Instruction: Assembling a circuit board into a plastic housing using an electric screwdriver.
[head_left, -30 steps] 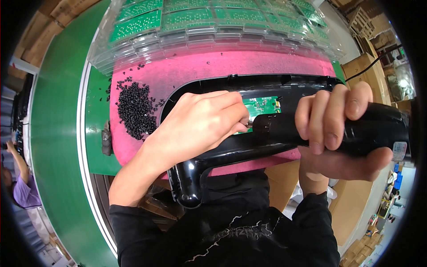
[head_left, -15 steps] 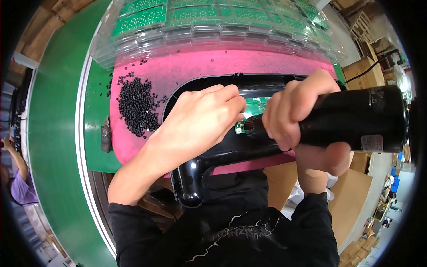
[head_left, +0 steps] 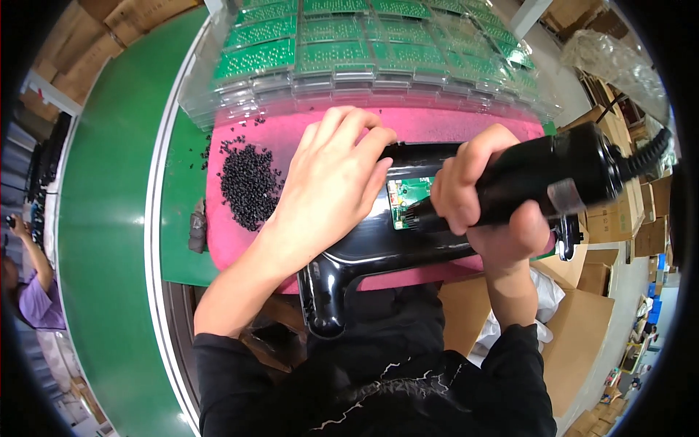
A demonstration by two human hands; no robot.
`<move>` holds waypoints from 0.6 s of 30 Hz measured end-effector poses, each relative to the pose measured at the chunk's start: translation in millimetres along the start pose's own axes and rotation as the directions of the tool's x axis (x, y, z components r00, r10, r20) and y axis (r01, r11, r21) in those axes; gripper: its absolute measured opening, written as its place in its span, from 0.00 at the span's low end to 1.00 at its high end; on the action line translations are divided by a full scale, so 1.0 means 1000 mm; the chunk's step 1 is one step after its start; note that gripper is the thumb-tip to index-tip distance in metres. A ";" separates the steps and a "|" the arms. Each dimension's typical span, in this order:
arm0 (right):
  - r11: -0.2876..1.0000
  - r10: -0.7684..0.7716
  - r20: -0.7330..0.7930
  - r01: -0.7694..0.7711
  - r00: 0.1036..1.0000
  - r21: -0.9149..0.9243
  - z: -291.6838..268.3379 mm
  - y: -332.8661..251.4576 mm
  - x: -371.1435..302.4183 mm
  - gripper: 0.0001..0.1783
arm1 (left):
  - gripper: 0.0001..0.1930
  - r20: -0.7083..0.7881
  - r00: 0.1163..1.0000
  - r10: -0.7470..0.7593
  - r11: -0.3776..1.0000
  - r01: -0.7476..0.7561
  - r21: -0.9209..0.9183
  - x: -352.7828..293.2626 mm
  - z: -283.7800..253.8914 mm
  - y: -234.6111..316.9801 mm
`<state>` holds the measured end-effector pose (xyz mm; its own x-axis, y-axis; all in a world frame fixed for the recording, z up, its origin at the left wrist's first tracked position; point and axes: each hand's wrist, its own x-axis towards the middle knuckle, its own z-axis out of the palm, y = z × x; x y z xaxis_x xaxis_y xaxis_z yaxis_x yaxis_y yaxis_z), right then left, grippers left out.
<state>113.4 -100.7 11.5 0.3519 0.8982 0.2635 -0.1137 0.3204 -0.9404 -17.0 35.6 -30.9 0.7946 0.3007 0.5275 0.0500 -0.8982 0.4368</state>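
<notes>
Tilted black screwdriver (head_left: 535, 182), green board (head_left: 413, 192) in shell (head_left: 378, 247)

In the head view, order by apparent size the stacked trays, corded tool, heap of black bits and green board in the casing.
1. Stacked trays
2. Corded tool
3. Heap of black bits
4. Green board (visible part)

The housing (head_left: 386, 246) looks glossy smooth plastic, the mat (head_left: 444, 125) matt.

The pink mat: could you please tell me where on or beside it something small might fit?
The pink mat has a mostly bare strip between the trays and the housing. Left of the white edge, the green surface is bare. Crowded: the black pieces, and the housing beneath the left hand, right hand and tool.
</notes>
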 end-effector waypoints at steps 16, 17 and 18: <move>0.944 -0.213 -0.682 0.326 0.700 0.039 -0.111 -0.054 -0.101 0.21 | 0.10 0.392 0.885 -0.250 0.966 0.201 0.163 0.010 0.006 -0.001; 0.920 -0.313 -0.723 0.386 0.616 -0.069 -0.119 -0.054 -0.114 0.18 | 0.11 0.411 0.884 -0.224 0.968 0.153 0.199 0.010 0.002 0.000; 0.876 -0.419 -0.728 0.452 0.543 -0.167 -0.131 -0.052 -0.131 0.17 | 0.11 0.434 0.884 -0.177 0.973 0.091 0.212 0.012 0.002 -0.002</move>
<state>194.9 -274.5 -2.4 0.9149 0.1341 0.3807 0.2149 0.6365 -0.7408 -6.5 40.1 -26.8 0.9556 0.2854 0.0729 0.2489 -0.9148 0.3182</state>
